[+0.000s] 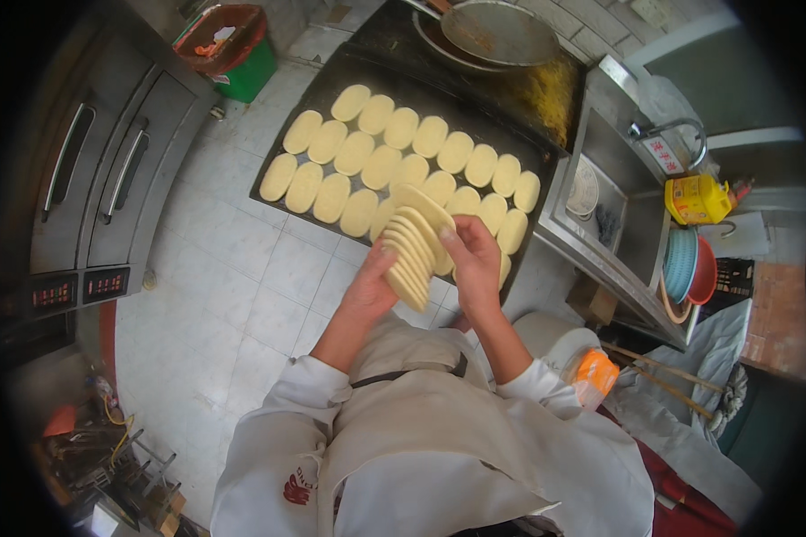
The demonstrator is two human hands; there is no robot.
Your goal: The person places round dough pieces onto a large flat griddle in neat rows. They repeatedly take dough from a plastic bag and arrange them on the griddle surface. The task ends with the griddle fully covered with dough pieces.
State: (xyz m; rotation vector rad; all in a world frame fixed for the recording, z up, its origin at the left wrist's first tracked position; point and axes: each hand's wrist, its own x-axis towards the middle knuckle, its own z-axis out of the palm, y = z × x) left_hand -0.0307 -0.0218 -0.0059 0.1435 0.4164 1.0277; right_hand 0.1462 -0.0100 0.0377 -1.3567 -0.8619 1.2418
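Note:
My left hand (369, 285) grips a fanned stack of flat oval dough pieces (413, 258) from its left side. On the stack's right, my right hand (473, 265) has its thumb and fingers on the top dough piece (422, 207), which sticks out above the others. Beyond both hands lies a dark flat griddle or tray (295, 209), bearing rows of pale oval dough pieces (352, 153). The stack and my hands hide part of the nearest row.
A deck oven (131, 161) stands at left, a green bin (245, 74) at upper left. Woks (500, 33) sit beyond the dough. At right are a steel sink (635, 221), a yellow jug (697, 200) and plastic baskets (682, 265). A white bucket (544, 332) stands near my right arm.

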